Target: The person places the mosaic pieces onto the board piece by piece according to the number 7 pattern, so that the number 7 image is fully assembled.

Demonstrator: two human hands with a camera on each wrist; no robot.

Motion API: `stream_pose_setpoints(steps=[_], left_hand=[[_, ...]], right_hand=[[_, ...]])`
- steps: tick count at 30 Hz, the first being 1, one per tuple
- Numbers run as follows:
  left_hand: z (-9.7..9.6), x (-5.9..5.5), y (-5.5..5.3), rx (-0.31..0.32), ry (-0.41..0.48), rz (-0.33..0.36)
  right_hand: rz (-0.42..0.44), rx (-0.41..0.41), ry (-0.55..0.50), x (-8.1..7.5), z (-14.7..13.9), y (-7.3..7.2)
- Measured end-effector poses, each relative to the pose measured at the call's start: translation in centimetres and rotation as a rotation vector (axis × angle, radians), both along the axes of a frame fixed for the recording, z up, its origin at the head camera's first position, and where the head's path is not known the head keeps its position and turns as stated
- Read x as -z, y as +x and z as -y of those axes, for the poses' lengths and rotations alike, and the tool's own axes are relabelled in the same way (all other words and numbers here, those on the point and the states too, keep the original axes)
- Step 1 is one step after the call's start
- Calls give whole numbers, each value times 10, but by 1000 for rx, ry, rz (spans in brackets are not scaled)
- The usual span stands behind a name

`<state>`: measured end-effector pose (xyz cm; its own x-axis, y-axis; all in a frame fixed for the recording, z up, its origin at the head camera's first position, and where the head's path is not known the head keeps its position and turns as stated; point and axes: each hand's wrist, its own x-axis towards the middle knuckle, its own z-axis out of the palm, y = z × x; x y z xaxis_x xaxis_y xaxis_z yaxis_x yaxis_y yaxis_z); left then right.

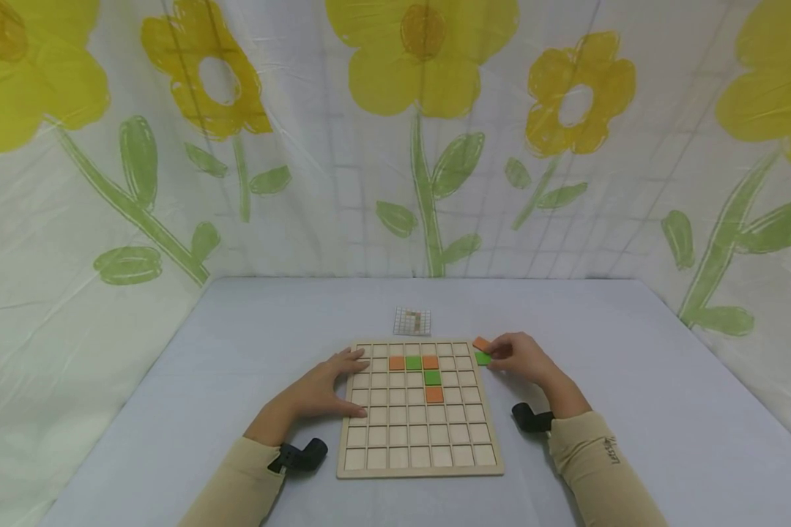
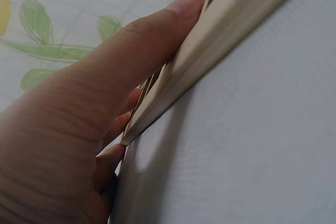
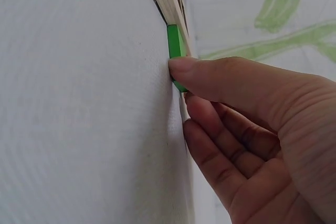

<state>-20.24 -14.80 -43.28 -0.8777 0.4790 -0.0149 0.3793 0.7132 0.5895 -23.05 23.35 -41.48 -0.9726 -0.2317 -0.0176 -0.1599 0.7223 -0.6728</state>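
A wooden grid board [image 1: 420, 471] lies on the table, with orange tiles and green tiles in several of its upper cells; one is a green tile [image 1: 432, 378]. My left hand [image 1: 316, 388] rests on the board's left edge, thumb and fingers spread apart. Its thumb [image 2: 157, 30] lies over the wooden rim in the left wrist view. Just off the board's upper right corner, my right hand [image 1: 522, 357] pinches a loose green tile [image 3: 175, 40] by its near end. An orange tile [image 1: 480, 343] is right beside these fingertips, partly covered by them.
A small card with a printed grid pattern [image 1: 412, 321] lies behind the board. White table cloth [image 1: 270, 315] surrounds everything. Behind the table hangs a curtain with yellow flowers [image 1: 422, 66]. Each wrist carries a black camera, such as the right one [image 1: 532, 419].
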Motion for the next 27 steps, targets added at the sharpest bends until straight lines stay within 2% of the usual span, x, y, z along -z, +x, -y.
stream_pose_setpoints(steps=[18,27], left_hand=[[-1,2,-1,-9,-4,3],[-1,2,-1,-13,-3,7]], right_hand=[[3,-68,64,-5,-5,-1],[-12,-115,30,-14,-1,5]])
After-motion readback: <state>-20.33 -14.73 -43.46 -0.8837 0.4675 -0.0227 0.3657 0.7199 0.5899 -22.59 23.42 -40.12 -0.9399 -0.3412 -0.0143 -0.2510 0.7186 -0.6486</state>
